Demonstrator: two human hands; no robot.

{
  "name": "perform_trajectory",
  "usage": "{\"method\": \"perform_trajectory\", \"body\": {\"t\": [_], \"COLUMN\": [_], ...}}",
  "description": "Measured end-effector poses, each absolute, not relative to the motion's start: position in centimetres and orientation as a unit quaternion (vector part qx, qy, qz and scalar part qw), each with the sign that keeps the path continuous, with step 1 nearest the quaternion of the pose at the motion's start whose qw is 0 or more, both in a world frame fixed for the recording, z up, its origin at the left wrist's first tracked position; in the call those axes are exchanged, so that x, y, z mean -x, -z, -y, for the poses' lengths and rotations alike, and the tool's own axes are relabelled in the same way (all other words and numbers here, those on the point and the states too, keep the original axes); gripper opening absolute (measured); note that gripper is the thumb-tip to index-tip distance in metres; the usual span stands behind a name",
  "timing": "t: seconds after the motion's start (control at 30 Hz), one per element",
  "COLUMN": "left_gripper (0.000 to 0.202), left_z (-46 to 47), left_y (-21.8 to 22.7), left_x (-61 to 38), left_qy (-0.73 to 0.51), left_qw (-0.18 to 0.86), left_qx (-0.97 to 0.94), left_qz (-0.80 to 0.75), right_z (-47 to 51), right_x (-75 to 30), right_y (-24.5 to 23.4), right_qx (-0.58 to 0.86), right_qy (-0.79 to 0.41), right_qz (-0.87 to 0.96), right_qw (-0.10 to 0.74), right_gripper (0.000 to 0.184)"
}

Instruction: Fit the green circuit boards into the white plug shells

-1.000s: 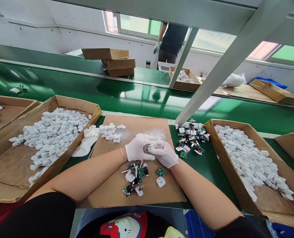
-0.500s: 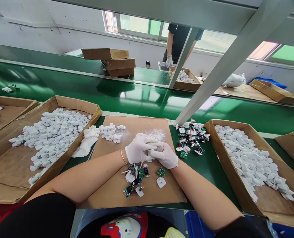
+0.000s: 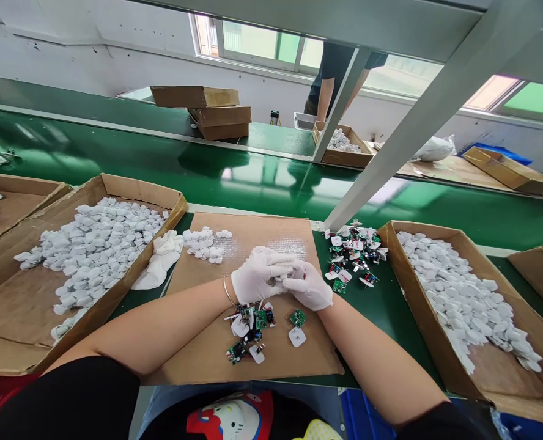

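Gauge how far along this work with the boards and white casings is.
Looks done: two small piles of green boards, one on the cardboard sheet, one on the belt. In hand: the left hand and right hand pinch a small part, mostly hidden. Left, apparently: most of the white casings, heaped in the left box and right box.

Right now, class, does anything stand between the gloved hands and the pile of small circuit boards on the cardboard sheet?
Nothing visible does. The left hand and right hand, in white gloves, are held together just above the circuit boards, with only bare cardboard sheet around the pile.
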State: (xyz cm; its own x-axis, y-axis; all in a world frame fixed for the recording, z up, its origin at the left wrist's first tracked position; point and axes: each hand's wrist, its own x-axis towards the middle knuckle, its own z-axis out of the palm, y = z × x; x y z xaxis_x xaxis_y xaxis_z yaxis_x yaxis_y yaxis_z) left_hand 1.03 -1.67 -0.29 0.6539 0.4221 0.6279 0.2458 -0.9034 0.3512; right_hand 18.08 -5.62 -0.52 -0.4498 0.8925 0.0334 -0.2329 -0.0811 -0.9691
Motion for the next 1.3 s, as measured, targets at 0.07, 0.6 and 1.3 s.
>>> {"method": "perform_trajectory", "body": {"t": [0.07,0.6,1.3], "left_gripper": [0.024,0.032,0.034], "left_z": [1.8,1.8,1.6], "left_y": [0.4,0.5,-0.6], "left_x": [-1.0,-1.4,-1.3], "left_qy": [-0.363,-0.279,-0.375], "left_qw": [0.121,0.095,0.237], "left_qx": [-0.902,-0.934,-0.877], "left_qz": [-0.2,-0.2,-0.181], "right_z": [5.5,4.9,5.9], "right_x": [-18.2,-17.7,-17.2], "right_y": [0.5,1.1,1.0], "right_qx": [0.307,0.308,0.342], "right_qy": [-0.666,-0.679,-0.711], "right_qz": [0.538,0.497,0.428], "right_qw": [0.415,0.444,0.44], "right_gripper": [0.028,0.023,0.025]}}
